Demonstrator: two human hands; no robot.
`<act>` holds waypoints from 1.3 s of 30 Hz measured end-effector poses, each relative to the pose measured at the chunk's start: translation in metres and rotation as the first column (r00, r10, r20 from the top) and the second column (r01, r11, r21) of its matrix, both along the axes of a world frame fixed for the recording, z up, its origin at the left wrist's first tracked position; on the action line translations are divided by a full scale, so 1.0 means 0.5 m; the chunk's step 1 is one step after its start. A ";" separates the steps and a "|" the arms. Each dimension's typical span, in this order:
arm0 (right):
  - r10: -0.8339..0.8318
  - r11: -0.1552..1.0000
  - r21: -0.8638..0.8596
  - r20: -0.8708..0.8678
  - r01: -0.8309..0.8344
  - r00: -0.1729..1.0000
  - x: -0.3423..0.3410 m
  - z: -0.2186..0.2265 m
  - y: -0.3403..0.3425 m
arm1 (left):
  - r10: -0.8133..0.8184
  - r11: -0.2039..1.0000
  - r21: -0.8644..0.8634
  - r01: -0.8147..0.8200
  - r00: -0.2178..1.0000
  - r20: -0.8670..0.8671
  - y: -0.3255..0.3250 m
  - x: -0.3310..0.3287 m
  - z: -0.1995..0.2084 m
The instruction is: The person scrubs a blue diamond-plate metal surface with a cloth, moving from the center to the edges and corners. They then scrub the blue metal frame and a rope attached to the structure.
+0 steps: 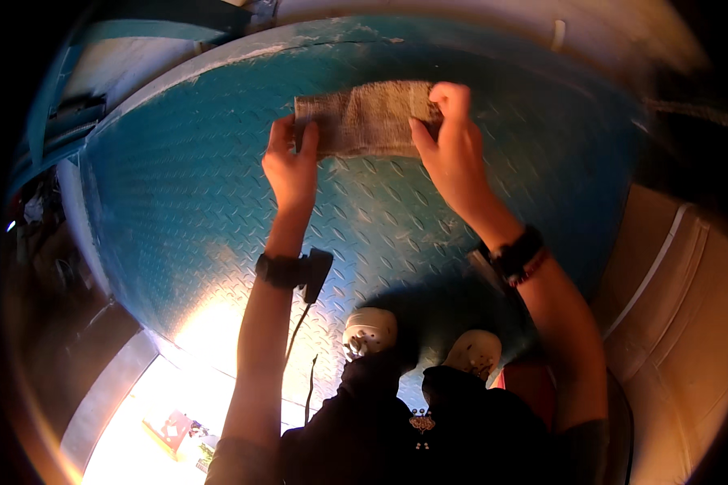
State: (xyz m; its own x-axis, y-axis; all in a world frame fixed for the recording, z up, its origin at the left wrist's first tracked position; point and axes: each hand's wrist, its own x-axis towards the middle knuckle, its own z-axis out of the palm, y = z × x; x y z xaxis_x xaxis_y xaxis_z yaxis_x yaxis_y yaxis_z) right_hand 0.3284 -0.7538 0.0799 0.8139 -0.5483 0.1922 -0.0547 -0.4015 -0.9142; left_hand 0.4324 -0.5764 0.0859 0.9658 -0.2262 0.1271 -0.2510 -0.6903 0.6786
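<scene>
One brown fabric-like strip (368, 120), left hand (293, 171) holding one end, right hand (458, 162) holding the other, blue tread-plate floor (380, 230)

Teal treadplate floor (202, 194), tan panel (663, 364), possibly cardboard

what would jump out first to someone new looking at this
Probably the worn brown strip, perhaps cloth, held between the left hand and right hand near the top. Next, the blue-green floor with raised diamond tread, filling the middle. The white glare at lower left also grabs the eye.
</scene>
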 end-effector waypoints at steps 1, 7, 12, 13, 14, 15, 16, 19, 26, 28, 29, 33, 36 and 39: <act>0.032 0.995 -0.095 0.032 -0.028 0.999 0.027 -0.016 -0.004 | 0.049 0.999 0.017 -0.049 0.998 0.025 -0.011 0.009 -0.009; 0.124 0.952 -0.288 0.044 -0.106 0.991 0.116 -0.049 -0.022 | 0.046 0.992 0.106 -0.065 0.983 0.180 -0.012 0.069 -0.064; 0.168 0.859 -0.477 -0.079 -0.185 0.983 0.125 -0.053 -0.035 | 0.001 0.989 0.143 -0.022 0.989 0.145 -0.023 0.072 -0.069; 0.112 0.826 -0.550 -0.048 -0.120 0.993 0.125 -0.053 -0.032 | -0.062 0.978 0.207 0.011 0.969 0.240 -0.024 0.067 -0.066; 0.059 0.787 -0.615 -0.011 -0.053 0.998 0.125 -0.049 -0.023 | -0.130 0.960 0.277 0.037 0.936 0.327 -0.025 0.062 -0.064; 0.009 0.739 -0.673 0.029 0.013 1.000 0.129 -0.046 -0.013 | -0.213 0.935 0.341 0.097 0.923 0.321 -0.030 0.055 -0.064; 0.017 0.728 -0.686 0.014 -0.003 1.000 0.137 -0.049 -0.003 | -0.294 0.901 0.405 0.155 0.904 0.310 -0.040 0.046 -0.064; 0.130 0.716 -0.694 0.021 -0.080 0.991 0.159 -0.090 0.020 | -0.413 0.809 0.513 0.287 0.898 0.149 -0.064 0.022 -0.099; 0.179 0.651 -0.719 -0.166 -0.243 0.970 0.152 -0.157 0.009 | -0.570 0.715 0.518 0.470 0.821 0.041 -0.049 0.074 -0.145; 0.156 0.652 -0.728 -0.143 -0.211 0.977 0.147 -0.162 0.000 | -0.567 0.702 0.532 0.474 0.824 0.014 -0.059 0.070 -0.145; 0.147 0.656 -0.730 -0.128 -0.193 0.981 0.147 -0.163 -0.001 | -0.565 0.692 0.544 0.473 0.825 0.001 -0.063 0.068 -0.138; 0.093 0.608 -0.754 -0.244 -0.249 0.965 0.114 -0.162 -0.061 | -0.601 0.691 0.522 0.501 0.799 0.030 -0.130 0.040 -0.147; 0.074 0.647 -0.707 -0.317 -0.287 0.946 0.054 -0.159 -0.132 | -0.634 0.656 0.532 0.535 0.773 0.005 -0.209 -0.009 -0.149; 0.042 0.670 -0.661 -0.420 -0.337 0.907 -0.033 -0.149 -0.208 | -0.711 0.627 0.468 0.622 0.703 0.019 -0.287 -0.071 -0.158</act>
